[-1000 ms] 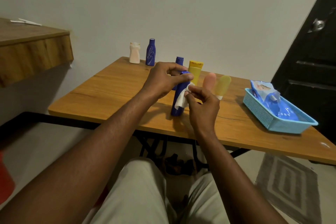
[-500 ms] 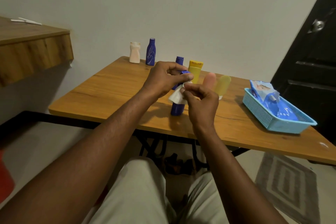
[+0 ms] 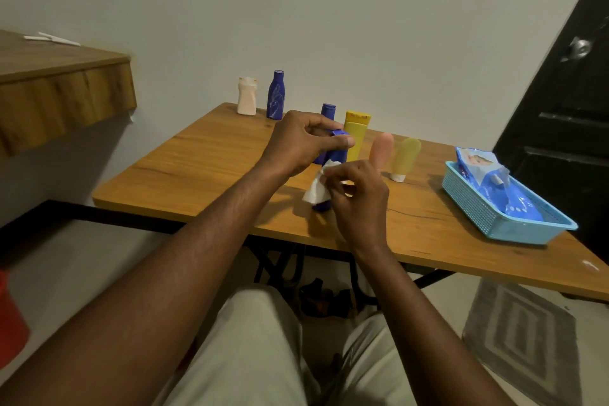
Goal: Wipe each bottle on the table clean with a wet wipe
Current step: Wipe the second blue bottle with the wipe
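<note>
My left hand [image 3: 301, 142] grips the top of a dark blue bottle [image 3: 339, 153] that stands upright on the wooden table [image 3: 204, 168]. My right hand [image 3: 357, 198] pinches a white wet wipe [image 3: 316, 189] against the lower part of that bottle, whose base shows at the wipe's lower edge. Behind stand another blue bottle [image 3: 328, 110], a yellow bottle [image 3: 356, 138], a pink tube [image 3: 381, 148] and a pale yellow tube [image 3: 405, 158]. At the table's far end stand a white bottle [image 3: 247, 96] and a patterned blue bottle [image 3: 276, 95].
A light blue basket [image 3: 501, 224] holding a blue wet-wipe pack [image 3: 487, 175] sits on the table's right side. A wooden shelf [image 3: 62, 89] juts out at left. A black door [image 3: 573, 109] is at right, a grey mat [image 3: 524, 339] on the floor.
My right hand has slid the wipe down the blue bottle from its upper part toward its base. My left hand has kept its hold on the bottle's top.
</note>
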### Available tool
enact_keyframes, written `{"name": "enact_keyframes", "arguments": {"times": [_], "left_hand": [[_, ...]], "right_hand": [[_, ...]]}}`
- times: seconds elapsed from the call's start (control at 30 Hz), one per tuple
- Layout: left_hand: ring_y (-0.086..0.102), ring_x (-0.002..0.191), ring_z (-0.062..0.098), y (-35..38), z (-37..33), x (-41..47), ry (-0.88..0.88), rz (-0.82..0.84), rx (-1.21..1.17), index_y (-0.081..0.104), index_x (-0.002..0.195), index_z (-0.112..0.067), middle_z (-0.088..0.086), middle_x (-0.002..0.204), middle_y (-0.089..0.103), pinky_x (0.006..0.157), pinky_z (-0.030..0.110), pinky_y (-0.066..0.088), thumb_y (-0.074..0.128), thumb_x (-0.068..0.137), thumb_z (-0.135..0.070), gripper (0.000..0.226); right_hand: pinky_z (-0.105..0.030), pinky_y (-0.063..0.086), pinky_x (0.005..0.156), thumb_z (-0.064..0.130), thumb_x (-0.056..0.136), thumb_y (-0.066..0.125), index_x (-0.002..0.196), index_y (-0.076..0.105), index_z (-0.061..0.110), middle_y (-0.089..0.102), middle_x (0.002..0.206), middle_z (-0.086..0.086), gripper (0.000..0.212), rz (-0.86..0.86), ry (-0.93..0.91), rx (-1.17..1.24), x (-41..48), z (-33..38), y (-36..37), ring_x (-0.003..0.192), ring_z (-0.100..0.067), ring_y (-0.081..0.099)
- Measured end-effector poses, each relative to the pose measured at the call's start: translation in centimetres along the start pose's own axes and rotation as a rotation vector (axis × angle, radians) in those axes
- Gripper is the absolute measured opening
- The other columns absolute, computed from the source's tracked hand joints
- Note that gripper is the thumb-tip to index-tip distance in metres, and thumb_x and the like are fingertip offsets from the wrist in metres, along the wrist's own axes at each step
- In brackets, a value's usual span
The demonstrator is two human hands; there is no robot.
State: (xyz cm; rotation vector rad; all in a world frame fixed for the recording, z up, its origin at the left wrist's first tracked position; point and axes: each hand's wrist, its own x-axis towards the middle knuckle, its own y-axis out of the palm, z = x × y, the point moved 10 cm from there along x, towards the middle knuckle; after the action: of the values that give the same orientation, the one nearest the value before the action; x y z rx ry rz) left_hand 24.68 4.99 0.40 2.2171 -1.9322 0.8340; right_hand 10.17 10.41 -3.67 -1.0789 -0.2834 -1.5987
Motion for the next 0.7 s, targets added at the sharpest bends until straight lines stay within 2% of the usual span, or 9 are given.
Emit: {"name": "enact_keyframes", "arguments": {"times": [0.13, 0.2, 0.3, 0.47, 0.6, 0.7], "left_hand": [[0.073, 0.099, 0.011, 0.2, 0.1, 0.0, -0.015, 0.009, -0.011, 0.077, 0.112, -0.017, -0.002, 0.105, 0.078, 0.081, 0.028, 0.062, 0.090, 0.078, -0.035, 0.041], [0.073, 0.100, 0.013, 0.2, 0.1, 0.0, -0.015, 0.015, -0.006, 0.077, 0.113, -0.016, -0.001, 0.105, 0.078, 0.085, 0.034, 0.063, 0.089, 0.079, -0.034, 0.041], [0.073, 0.100, 0.013, 0.1, -0.1, -0.1, -0.016, 0.020, -0.008, 0.077, 0.113, -0.015, -0.001, 0.105, 0.078, 0.085, 0.033, 0.063, 0.088, 0.080, -0.033, 0.039], [0.073, 0.100, 0.012, 0.1, -0.2, -0.1, -0.017, 0.027, -0.001, 0.076, 0.114, -0.017, -0.002, 0.107, 0.077, 0.085, 0.031, 0.062, 0.088, 0.081, -0.033, 0.038], [0.073, 0.099, 0.012, 0.2, 0.0, -0.1, -0.015, 0.014, 0.001, 0.076, 0.114, -0.017, -0.002, 0.106, 0.078, 0.086, 0.034, 0.063, 0.088, 0.081, -0.034, 0.039], [0.073, 0.099, 0.012, 0.2, 0.1, -0.2, -0.020, 0.009, -0.009, 0.076, 0.115, -0.016, -0.001, 0.106, 0.078, 0.085, 0.034, 0.063, 0.088, 0.081, -0.035, 0.041]], "right_hand": [[-0.037, 0.059, 0.085, 0.007, 0.086, 0.076, 0.091, 0.077, 0.019, 0.067, 0.101, 0.004, 0.014, 0.226, 0.123, -0.082, -1.9, -2.7, 1.9, 0.096, -0.010, 0.065], [-0.035, 0.059, 0.085, 0.005, 0.086, 0.076, 0.091, 0.078, 0.019, 0.070, 0.100, 0.004, 0.015, 0.262, 0.176, -0.105, -2.1, -3.6, 1.7, 0.095, -0.008, 0.066], [-0.024, 0.055, 0.083, 0.001, 0.087, 0.073, 0.094, 0.077, 0.016, 0.073, 0.103, 0.000, 0.017, 0.255, 0.216, -0.175, -1.3, -4.4, 0.9, 0.095, -0.009, 0.066], [-0.031, 0.059, 0.081, 0.002, 0.091, 0.069, 0.094, 0.076, 0.013, 0.074, 0.093, 0.002, 0.013, 0.197, 0.359, -0.115, 0.1, -6.3, 0.3, 0.089, -0.007, 0.067], [-0.027, 0.056, 0.075, 0.005, 0.088, 0.071, 0.081, 0.074, 0.021, 0.073, 0.086, 0.008, 0.018, 0.180, 0.461, -0.004, -0.9, -6.3, 0.5, 0.088, -0.007, 0.069], [-0.027, 0.057, 0.075, 0.005, 0.084, 0.074, 0.078, 0.077, 0.018, 0.074, 0.083, 0.008, 0.015, 0.171, 0.491, 0.051, -1.5, -6.1, 0.7, 0.086, -0.007, 0.070]]}}
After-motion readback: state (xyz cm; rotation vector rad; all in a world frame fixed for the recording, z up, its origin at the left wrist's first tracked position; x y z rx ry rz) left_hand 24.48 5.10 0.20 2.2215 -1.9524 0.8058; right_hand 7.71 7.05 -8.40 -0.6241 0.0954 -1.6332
